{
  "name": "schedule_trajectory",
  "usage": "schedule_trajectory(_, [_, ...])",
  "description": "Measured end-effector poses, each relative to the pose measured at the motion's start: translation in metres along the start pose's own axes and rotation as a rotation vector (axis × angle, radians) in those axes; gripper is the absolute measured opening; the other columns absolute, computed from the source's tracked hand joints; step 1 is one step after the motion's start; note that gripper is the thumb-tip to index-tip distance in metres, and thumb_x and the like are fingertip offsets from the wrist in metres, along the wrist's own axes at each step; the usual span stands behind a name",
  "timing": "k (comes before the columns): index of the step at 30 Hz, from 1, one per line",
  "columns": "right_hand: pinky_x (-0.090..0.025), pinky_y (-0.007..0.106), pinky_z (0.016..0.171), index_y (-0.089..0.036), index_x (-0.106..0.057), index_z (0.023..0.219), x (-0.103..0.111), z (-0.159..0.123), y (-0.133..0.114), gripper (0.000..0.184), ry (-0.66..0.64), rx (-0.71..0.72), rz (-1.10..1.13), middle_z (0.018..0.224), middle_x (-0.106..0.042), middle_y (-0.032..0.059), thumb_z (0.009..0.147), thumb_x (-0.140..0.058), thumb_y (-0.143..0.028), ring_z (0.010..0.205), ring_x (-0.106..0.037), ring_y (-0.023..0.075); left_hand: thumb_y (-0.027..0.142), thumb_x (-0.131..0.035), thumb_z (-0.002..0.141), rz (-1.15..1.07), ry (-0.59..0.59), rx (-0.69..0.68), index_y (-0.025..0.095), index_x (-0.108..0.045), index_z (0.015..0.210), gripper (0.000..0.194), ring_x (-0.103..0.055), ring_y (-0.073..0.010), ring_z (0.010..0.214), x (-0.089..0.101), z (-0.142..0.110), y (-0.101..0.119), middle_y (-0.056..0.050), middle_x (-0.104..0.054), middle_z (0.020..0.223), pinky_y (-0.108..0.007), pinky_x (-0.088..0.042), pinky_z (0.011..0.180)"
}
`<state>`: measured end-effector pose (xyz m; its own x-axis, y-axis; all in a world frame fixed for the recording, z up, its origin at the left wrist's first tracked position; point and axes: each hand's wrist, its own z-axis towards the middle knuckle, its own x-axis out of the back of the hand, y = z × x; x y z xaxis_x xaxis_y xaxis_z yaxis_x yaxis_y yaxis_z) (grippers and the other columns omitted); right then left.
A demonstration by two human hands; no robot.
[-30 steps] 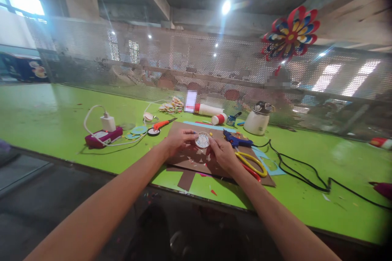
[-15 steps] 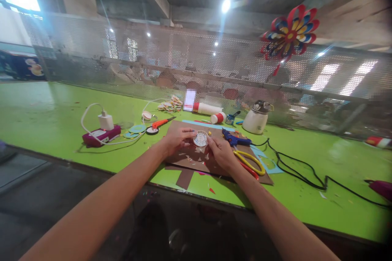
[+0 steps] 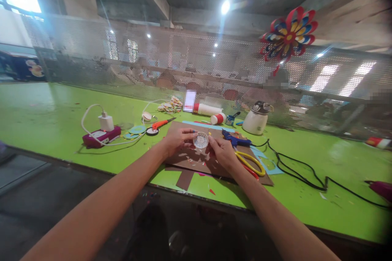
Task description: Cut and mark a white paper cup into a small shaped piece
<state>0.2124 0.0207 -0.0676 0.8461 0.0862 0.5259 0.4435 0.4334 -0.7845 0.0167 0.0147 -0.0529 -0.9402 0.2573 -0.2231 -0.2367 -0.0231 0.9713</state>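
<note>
A small round white disc with a dotted, patterned face [image 3: 201, 140] is held up between my two hands, above a brown board [image 3: 192, 162]. The fingers of my left hand [image 3: 180, 139] pinch its left edge. On the opposite edge, my right hand [image 3: 223, 151] grips it with thumb and fingertips. Just beyond my right hand lies a blue glue gun [image 3: 237, 138] with a black cord. Scissors with yellow and red handles [image 3: 251, 163] rest beside my right wrist, partly covered by it. Small paper scraps are scattered on the board.
On the left are a purple power strip [image 3: 101, 136] with a white charger [image 3: 105, 122], a roll of tape [image 3: 152, 131] and an orange utility knife [image 3: 162, 123]. Paper cups [image 3: 218, 118], a white jug [image 3: 255, 120] and a phone [image 3: 190, 100] stand toward the mesh partition [image 3: 137, 61].
The disc is tilted slightly more toward me, so its face shows a little rounder. Both hands keep nearly the same place and hold.
</note>
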Motion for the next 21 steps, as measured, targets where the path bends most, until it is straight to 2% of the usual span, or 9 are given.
schedule_trajectory(9, [-0.057,0.031,0.066,-0.015,-0.063,0.107,-0.001,0.003,0.004,0.024,-0.07,0.012,0.067,0.096,-0.068,0.0033,0.096,-0.057,-0.035,0.075,-0.066,0.0142,0.033,-0.075,0.075,0.026,-0.029,-0.019,0.016,-0.071,0.093,0.025,-0.068,-0.0197,0.083,-0.001,0.001,0.001,-0.013,-0.071,0.1,-0.029,-0.055,0.077])
schedule_trajectory(14, [-0.056,0.03,0.064,-0.015,-0.063,0.107,-0.003,0.004,0.008,0.024,-0.005,0.043,0.033,0.095,-0.067,0.0031,0.096,-0.057,-0.035,0.073,-0.066,0.0137,0.046,-0.07,0.078,0.049,-0.039,-0.04,0.02,-0.068,0.105,0.037,-0.067,-0.0189,0.078,-0.002,-0.003,0.002,-0.009,-0.071,0.097,-0.03,-0.055,0.069])
schedule_trajectory(21, [-0.056,0.032,0.068,-0.014,-0.065,0.1,-0.008,0.0,0.009,0.021,0.12,0.195,-0.096,0.092,-0.068,0.0019,0.095,-0.059,-0.034,0.074,-0.065,0.0142,0.046,-0.077,0.073,0.141,-0.132,-0.087,0.017,-0.068,0.105,0.044,-0.064,-0.0155,0.076,-0.01,-0.002,0.0,-0.009,-0.069,0.099,-0.029,-0.051,0.073])
